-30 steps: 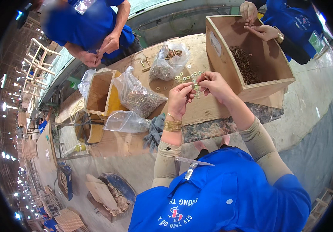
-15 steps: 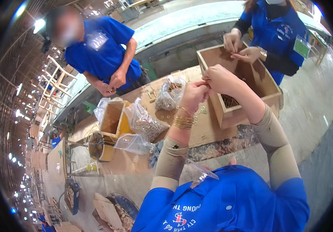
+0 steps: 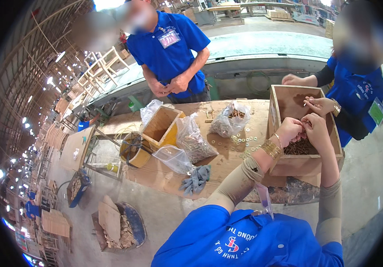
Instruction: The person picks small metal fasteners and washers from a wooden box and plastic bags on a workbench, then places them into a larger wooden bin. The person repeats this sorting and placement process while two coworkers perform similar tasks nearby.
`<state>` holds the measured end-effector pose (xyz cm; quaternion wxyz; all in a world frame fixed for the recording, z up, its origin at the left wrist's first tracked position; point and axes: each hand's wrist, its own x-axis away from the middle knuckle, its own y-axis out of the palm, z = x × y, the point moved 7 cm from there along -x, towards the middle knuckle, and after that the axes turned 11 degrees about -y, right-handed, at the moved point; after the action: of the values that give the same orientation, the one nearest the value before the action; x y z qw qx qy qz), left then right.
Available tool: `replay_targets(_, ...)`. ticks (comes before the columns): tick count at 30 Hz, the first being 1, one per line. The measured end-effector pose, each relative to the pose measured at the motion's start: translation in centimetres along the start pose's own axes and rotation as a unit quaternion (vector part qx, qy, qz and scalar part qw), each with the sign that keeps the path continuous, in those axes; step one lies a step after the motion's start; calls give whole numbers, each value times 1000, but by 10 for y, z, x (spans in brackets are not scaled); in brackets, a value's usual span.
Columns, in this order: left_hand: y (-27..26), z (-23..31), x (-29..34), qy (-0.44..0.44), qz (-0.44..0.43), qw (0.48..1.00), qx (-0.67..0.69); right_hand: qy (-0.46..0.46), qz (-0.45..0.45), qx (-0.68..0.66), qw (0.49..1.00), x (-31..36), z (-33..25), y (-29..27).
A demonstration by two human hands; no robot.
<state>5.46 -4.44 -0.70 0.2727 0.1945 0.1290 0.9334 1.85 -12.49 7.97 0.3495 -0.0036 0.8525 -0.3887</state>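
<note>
My left hand (image 3: 288, 132) and my right hand (image 3: 316, 131) meet above a wooden box (image 3: 296, 167). Both have closed, pinching fingers, and whatever lies between them is too small to make out. Gold bangles circle my left wrist. Inside the box, below my hands, lies a heap of thin brown screw-like pieces (image 3: 299, 147). Left of the box, pale ring-shaped washers (image 3: 241, 140) are scattered over the cardboard-covered table (image 3: 256, 111). Close to them stands a clear plastic bag (image 3: 227, 126) with reddish-brown pieces showing at its mouth.
Across the table a person (image 3: 173, 58) pinches something small. Another person (image 3: 358, 93) holds a hand over the box. A bag of hardware (image 3: 193, 141), a yellow-sided wooden bin (image 3: 161, 127), grey gloves (image 3: 196, 179) and a yellow bucket (image 3: 134, 153) are further left.
The view has swung, bringing more of the table in. My joined hands have gone from the box's left edge to over its inside. The right-hand person's hands have parted.
</note>
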Motion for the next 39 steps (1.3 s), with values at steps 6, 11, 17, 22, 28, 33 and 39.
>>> replay_targets(6,0,-10,-1,-23,21,1000,-1,-6,51,4,999,14,2,-1)
replay_targets(11,5,-13,1,-36,18,999,-16,-23,38,16,999,18,3,3)
replay_targets(17,5,-12,6,-47,6,999,-7,129,88,-325,933,25,34,18)
replay_targets(22,11,-13,6,-34,-41,998,-14,168,44,-406,897,28,42,26)
replay_targets(28,9,-15,5,-44,-15,999,-8,220,89,-474,848,36,48,25)
replay_targets(33,13,-12,6,-46,-27,999,11,224,91,-488,838,38,49,21)
replay_targets(39,5,-5,6,-34,-11,999,-10,204,109,-395,889,37,45,5)
